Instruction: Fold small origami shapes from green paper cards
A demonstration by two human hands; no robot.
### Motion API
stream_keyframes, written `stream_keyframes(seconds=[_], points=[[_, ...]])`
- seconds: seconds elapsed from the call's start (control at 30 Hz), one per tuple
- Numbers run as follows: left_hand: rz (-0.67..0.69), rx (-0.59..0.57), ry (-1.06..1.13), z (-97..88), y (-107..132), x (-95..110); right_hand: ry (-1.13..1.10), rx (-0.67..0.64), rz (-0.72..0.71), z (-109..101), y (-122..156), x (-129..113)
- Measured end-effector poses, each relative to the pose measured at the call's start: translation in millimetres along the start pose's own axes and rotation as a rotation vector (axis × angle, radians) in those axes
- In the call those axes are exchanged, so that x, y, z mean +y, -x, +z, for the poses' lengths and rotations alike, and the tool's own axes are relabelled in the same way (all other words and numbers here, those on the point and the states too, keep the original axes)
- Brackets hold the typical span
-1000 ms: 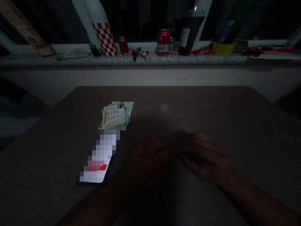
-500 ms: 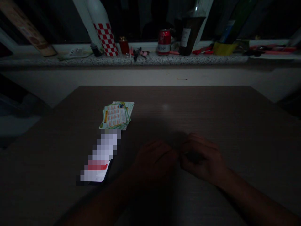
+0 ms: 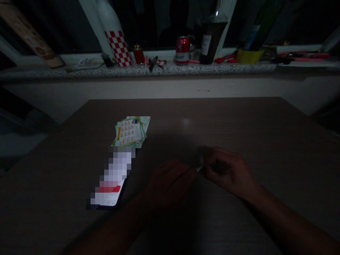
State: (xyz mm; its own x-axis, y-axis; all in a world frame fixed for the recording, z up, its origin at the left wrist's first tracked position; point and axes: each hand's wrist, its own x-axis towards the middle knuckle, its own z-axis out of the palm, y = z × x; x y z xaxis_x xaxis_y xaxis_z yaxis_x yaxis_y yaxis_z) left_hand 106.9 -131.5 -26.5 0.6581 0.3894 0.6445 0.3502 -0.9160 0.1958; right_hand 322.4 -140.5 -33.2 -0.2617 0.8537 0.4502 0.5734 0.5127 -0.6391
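the left hand (image 3: 171, 182) and right hand (image 3: 231, 170) are bare, as are both shadowed forearms (image 3: 284, 214).

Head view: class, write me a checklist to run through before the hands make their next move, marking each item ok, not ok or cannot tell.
1. Small pale piece in sight: ok, it shows between the two hands.
2. Left hand gripping it firmly: cannot tell, the fingers are in shadow.
3. Right hand touching it: cannot tell, though its curled fingertips are close.
4. Card pile clear of both hands: ok.
5. Card pile squared up: not ok, edges stick out unevenly.
6. Light on the hands: not ok, very dim.
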Motion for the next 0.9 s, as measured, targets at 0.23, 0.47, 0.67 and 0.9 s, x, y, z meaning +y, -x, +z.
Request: stream_keyframes(seconds=[0.23, 0.47, 0.67, 0.9], points=[[-0.033, 0.019, 0.004, 3.3, 0, -3, 0.061, -0.02, 0.02, -4, -1, 3], [-0.029, 0.04, 0.012, 6.7, -4, -3, 0.051, -0.052, 0.033, -10, -1, 4], [-0.044, 0.061, -0.01, 7.5, -4, -3, 0.058, -0.029, 0.045, -12, -2, 6], [-0.169, 0.045, 0.079, 8.6, -6, -5, 0.011, -0.021, -0.022, -8, 0, 6]])
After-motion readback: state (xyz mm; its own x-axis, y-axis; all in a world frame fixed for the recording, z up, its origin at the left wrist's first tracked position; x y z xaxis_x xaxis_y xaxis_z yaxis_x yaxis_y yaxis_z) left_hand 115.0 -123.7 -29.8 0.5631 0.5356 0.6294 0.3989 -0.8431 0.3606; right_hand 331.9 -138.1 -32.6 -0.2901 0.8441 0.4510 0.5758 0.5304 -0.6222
